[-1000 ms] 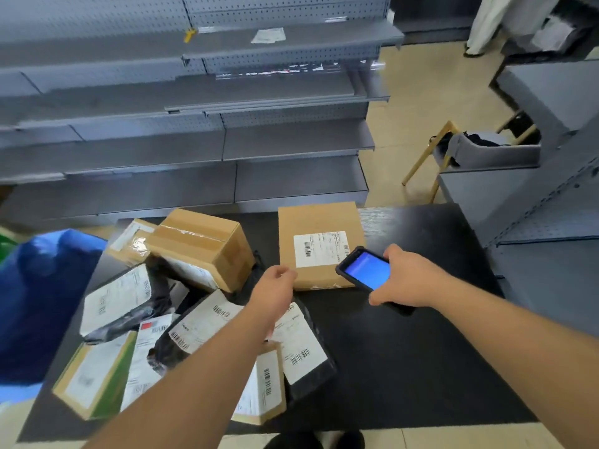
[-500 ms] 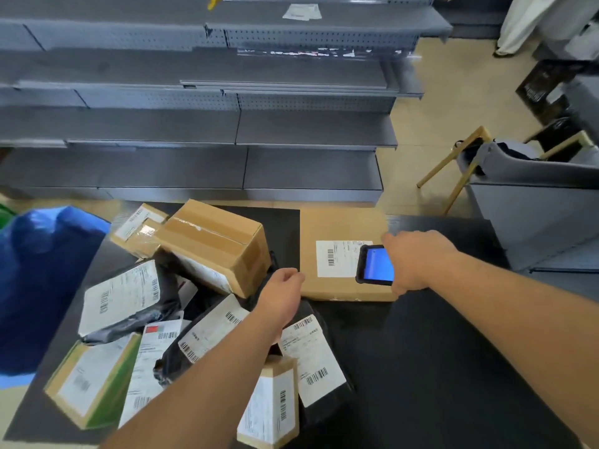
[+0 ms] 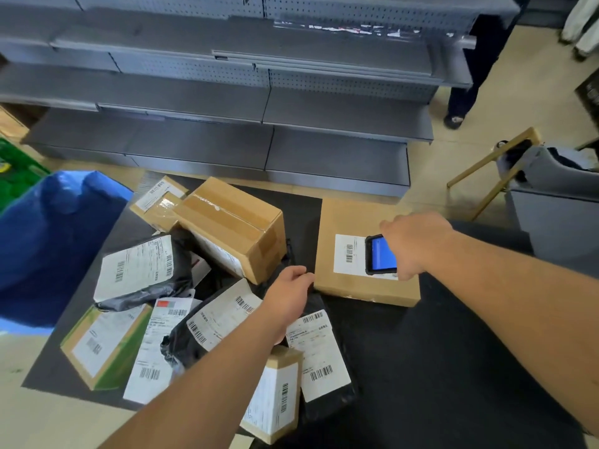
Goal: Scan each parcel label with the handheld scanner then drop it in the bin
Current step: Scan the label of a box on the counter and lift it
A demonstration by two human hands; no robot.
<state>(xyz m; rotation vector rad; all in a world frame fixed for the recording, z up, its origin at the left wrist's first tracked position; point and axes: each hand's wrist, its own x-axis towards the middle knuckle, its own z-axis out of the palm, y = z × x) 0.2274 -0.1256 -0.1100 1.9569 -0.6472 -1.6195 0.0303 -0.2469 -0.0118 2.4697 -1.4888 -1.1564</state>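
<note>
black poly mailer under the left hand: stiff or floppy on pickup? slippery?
Probably floppy: the black poly mailer lies flat and creased on the table, so it would likely sag from one edge. Its glossy film looks slick, and may slide under the left hand. It seems thin, so probably light, though its contents are hidden.

The right hand point(image 3: 413, 244) grips the handheld scanner point(image 3: 380, 255), blue screen up, over the white label point(image 3: 348, 254) of a flat cardboard parcel point(image 3: 366, 218) on the black table point(image 3: 453, 367). The left hand point(image 3: 288, 294) rests at that parcel's near left corner. A blue bin point(image 3: 48, 238) stands at far left.
</note>
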